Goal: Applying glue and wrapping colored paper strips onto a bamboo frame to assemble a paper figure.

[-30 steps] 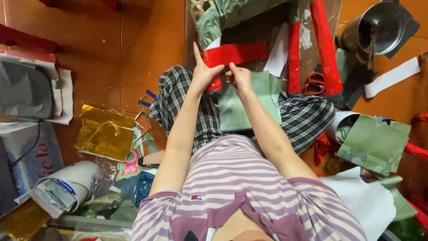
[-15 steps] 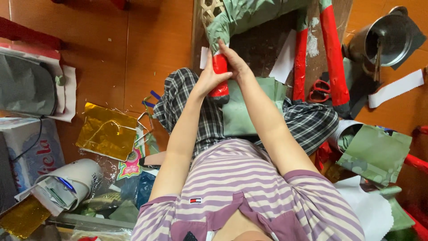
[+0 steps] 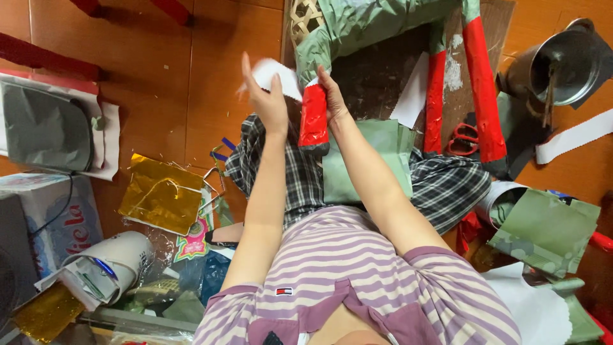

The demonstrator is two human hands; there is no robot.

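Note:
My right hand [image 3: 331, 96] grips a short red-wrapped leg [image 3: 314, 120] of a green paper figure [image 3: 357, 25] that lies on the floor ahead of me. Two longer red-wrapped legs [image 3: 482, 83] of the same figure stretch to the right. My left hand [image 3: 268, 105] is raised just left of the red leg and pinches a small white paper piece [image 3: 276, 73] between its fingers. A stack of pale green paper sheets [image 3: 370, 160] rests on my lap over checked trousers.
Red-handled scissors [image 3: 463, 137] lie right of my lap, a metal pot [image 3: 565, 61] stands at the far right. Gold foil [image 3: 156, 191] and paper scraps cover the orange floor on the left. Camouflage-green paper [image 3: 543, 230] and white strips [image 3: 575, 137] lie on the right.
A red paper strip held flat in both hands now sits wrapped around the short leg. My left hand has come away and lifted a white paper piece.

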